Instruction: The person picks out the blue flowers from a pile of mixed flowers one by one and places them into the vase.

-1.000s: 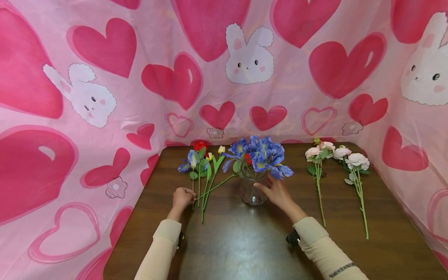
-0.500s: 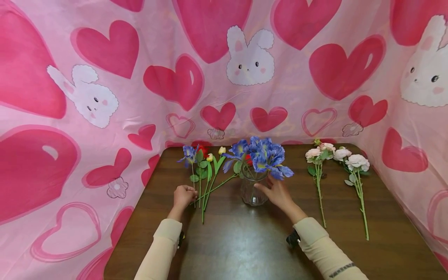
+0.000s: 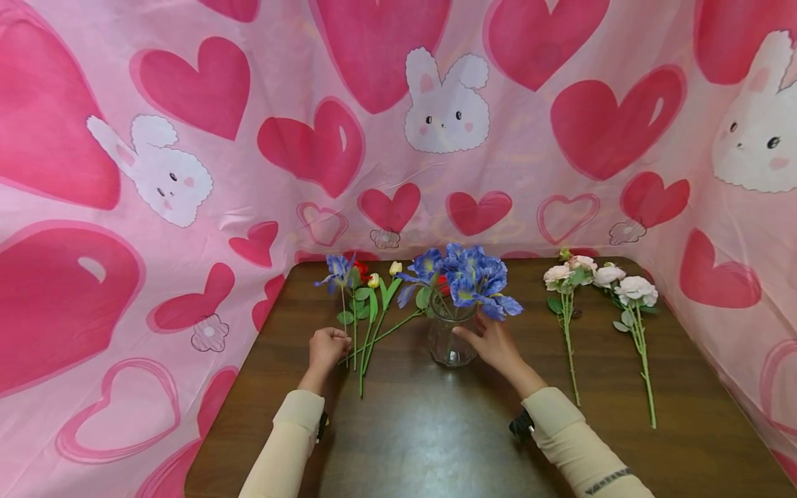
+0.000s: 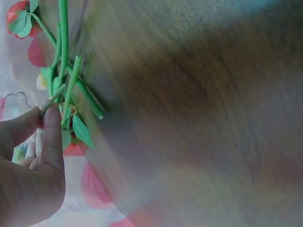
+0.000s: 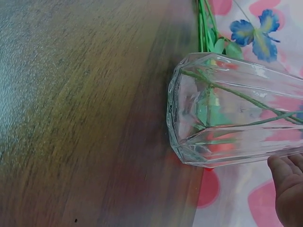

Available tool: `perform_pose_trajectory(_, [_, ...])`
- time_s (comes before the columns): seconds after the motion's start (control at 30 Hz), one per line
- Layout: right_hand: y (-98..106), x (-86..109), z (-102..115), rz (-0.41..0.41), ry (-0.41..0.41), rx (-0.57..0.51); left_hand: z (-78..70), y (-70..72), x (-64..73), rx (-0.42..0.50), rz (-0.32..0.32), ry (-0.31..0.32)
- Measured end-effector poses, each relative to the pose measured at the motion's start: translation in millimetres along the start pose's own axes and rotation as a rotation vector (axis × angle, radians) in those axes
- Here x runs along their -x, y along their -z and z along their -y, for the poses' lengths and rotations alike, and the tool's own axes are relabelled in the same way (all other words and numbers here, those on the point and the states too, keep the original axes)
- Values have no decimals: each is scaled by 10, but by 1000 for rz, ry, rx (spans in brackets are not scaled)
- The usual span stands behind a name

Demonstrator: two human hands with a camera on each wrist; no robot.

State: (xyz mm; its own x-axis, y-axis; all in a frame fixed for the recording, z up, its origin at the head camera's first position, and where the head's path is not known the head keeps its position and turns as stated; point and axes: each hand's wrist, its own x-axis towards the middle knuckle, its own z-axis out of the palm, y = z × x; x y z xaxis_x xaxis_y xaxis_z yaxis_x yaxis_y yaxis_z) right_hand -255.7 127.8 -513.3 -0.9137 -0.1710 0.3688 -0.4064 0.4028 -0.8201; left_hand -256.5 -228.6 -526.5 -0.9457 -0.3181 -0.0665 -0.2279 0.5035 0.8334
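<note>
My left hand (image 3: pixel 328 350) pinches the thin stem of a blue iris (image 3: pixel 338 271) between thumb and fingertips; its bloom stands up at the left. In the left wrist view the stem's cut end (image 4: pixel 56 98) sticks out past the fingertips. My right hand (image 3: pixel 495 344) holds the right side of a clear glass vase (image 3: pixel 450 346), fingers partly hidden behind it. Blue irises (image 3: pixel 476 277) fill the vase's mouth, and crossed stems (image 5: pixel 251 99) show through the glass. Beside the left hand lie yellow tulips (image 3: pixel 373 281) and a red flower (image 3: pixel 361 268).
Pale pink roses (image 3: pixel 568 273) and white-pink roses (image 3: pixel 636 290) on long stems lie at the right of the brown table (image 3: pixel 423 443). One green stem (image 3: pixel 398 324) lies slantwise between the tulips and the vase. A pink heart-patterned cloth (image 3: pixel 286 138) hangs behind the table.
The iris in my left hand has turned and risen a little, its bloom now more upright and its stem's lower end higher. My right hand and the vase have stayed put.
</note>
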Motion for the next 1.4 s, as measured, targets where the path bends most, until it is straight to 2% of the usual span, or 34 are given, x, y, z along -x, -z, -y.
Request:
perform_pose_trajectory(0.23, [15, -4, 10, 15, -7, -3, -76, 1, 23, 36, -8, -17])
perform_pose_trajectory(0.67, [32, -12, 29, 39, -28, 34, -176, -83, -5, 102, -40, -133])
perform_pose_trajectory(0.93, [41, 3, 24, 45, -21, 67, -280, -116, 31, 77, -66, -272])
perform_pose_trajectory(1.4, [78, 50, 86, 10, 6, 170, -448, -165, 69, 111, -71, -455])
